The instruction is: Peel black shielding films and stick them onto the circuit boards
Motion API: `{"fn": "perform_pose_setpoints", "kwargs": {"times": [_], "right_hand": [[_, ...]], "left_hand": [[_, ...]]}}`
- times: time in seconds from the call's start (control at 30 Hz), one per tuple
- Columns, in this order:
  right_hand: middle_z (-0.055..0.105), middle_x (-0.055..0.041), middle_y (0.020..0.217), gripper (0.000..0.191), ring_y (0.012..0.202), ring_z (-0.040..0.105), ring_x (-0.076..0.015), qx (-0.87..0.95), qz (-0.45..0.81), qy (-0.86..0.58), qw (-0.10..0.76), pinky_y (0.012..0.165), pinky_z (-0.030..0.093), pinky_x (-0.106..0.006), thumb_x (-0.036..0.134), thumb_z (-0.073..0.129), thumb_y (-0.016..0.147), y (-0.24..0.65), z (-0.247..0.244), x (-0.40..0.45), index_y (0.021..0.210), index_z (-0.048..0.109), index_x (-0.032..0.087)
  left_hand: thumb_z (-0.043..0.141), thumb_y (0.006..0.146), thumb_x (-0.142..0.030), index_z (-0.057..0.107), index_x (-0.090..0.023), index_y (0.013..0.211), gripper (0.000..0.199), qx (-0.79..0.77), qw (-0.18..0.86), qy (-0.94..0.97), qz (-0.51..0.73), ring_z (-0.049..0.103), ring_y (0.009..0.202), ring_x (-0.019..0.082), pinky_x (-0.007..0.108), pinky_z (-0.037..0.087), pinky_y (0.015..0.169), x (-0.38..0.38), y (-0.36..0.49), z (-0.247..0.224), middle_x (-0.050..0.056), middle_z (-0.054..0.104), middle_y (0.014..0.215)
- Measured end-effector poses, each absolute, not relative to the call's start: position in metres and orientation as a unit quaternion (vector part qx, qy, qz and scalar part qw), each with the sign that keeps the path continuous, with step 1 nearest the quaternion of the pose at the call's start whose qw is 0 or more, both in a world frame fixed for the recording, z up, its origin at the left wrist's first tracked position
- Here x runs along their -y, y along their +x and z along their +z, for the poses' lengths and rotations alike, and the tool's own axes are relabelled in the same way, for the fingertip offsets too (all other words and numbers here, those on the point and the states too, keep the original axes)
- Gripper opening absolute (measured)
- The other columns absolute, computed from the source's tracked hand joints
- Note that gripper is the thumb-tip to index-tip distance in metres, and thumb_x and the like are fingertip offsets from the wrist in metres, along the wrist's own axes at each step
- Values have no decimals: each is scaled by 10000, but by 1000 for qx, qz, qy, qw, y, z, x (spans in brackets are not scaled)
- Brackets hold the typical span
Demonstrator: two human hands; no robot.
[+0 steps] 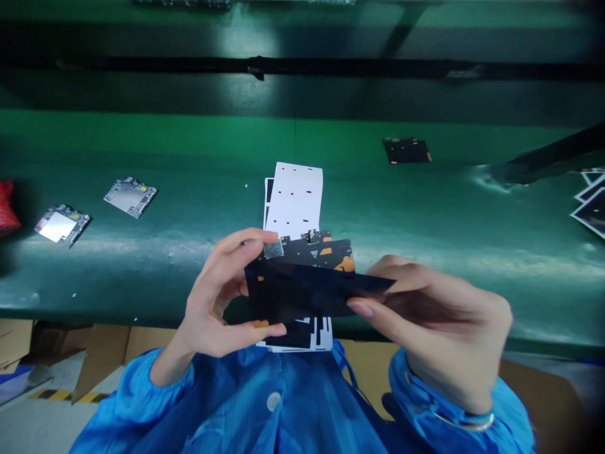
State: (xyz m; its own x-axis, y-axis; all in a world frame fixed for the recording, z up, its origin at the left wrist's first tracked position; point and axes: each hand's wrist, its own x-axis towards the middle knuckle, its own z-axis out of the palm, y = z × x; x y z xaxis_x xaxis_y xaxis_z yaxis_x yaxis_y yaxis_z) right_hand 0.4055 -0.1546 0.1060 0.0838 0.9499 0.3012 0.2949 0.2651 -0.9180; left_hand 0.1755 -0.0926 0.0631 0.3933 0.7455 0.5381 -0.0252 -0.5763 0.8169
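My left hand grips a black circuit board by its edges, thumb below and fingers above. Orange patches and small parts show along the board's far side. Between the thumb and fingers of my right hand is a thin black film, pinched at its right end. The film lies over the near part of the board, and its right end sticks out past it. Whether the film is stuck to the board I cannot tell. Beneath the hands lie white sheets with black cut-out shapes.
Two silver circuit boards lie at the left on the green bench, near a red bundle. Another black board rests at the back right. A dark arm-like bar and black-and-white sheets are at the right. Cardboard stands below the bench edge.
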Motion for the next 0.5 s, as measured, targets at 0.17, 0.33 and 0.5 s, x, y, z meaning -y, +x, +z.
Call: {"fn": "perform_pose_setpoints", "kwargs": {"times": [0.17, 0.33, 0.5], "right_hand": [[747, 19, 767, 113, 627, 684, -145, 700, 160, -539, 440, 542, 520, -284, 174, 721, 928, 405, 104, 153, 888, 702, 277], [755, -16, 655, 342, 473, 658, -130, 746, -20, -601, 284, 426, 432, -261, 367, 518, 1068, 424, 86, 151, 887, 751, 194], [751, -172, 1284, 511, 1146, 750, -323, 755, 103, -589, 269, 871, 657, -434, 515, 634, 975, 419, 44, 155, 1345, 662, 164]], "left_hand": [[826, 832, -194, 757, -242, 1073, 256, -209, 317, 804, 458, 653, 1185, 256, 338, 703, 771, 88, 172, 67, 92, 525, 1444], [771, 872, -132, 727, -224, 1094, 244, -145, 315, 879, 328, 633, 1258, 250, 322, 701, 831, 68, 169, 82, 119, 528, 1411], [829, 841, -292, 757, -263, 1072, 243, -240, 314, 832, 389, 463, 1457, 349, 538, 520, 1148, -28, 203, 73, 98, 562, 1420]]}}
